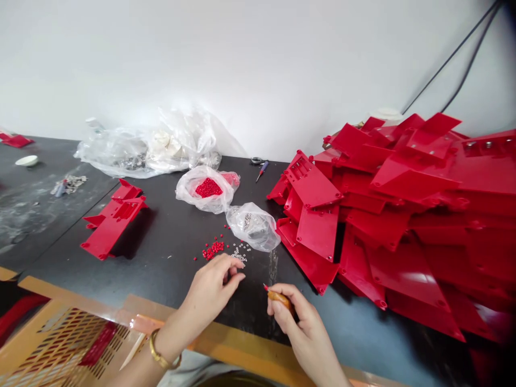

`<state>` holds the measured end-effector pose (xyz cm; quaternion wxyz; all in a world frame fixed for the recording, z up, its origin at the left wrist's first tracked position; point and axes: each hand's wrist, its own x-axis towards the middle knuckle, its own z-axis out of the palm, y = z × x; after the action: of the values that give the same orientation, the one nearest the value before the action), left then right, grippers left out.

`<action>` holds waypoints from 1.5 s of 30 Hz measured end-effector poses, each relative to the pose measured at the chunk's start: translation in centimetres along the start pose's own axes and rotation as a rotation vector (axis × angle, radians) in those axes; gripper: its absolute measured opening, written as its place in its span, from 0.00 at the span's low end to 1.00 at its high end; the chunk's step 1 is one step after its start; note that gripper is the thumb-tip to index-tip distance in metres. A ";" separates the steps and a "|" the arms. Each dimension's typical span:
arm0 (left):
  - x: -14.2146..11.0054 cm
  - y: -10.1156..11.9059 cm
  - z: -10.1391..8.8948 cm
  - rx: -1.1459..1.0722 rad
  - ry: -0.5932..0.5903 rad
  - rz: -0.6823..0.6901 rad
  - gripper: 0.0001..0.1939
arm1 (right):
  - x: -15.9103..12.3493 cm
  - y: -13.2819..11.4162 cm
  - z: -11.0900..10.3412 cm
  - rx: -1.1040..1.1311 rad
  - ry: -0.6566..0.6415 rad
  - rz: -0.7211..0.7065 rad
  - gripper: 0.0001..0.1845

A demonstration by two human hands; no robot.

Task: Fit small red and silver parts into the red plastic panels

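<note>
My left hand [213, 285] rests on the dark table with its fingertips pinched together beside a scatter of small silver rings [241, 251]; what it pinches is too small to see. A little heap of red beads [213, 249] lies just beyond it. My right hand [296, 320] is closed around a wooden-handled tool [278, 296] whose tip carries a red bead and points left towards the left hand. A gold bracelet circles my left wrist.
A big pile of red plastic panels [403, 209] fills the right side. Two clear bags, one with red beads [207, 189], one with silver parts [253, 226], lie ahead. Stacked red panels [113, 220] sit left. An orange crate [60, 338] stands at the near edge.
</note>
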<state>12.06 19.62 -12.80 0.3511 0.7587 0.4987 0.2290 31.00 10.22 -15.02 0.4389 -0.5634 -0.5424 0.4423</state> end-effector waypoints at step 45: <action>-2.9 1.8 3.1 -0.707 0.056 -0.090 0.04 | 0.2 -1.4 0.9 0.009 -0.002 0.019 0.09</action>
<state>14.10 15.54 -13.39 0.5878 0.5612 0.4308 0.3923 29.82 10.45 -13.85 0.4367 -0.5660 -0.5355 0.4497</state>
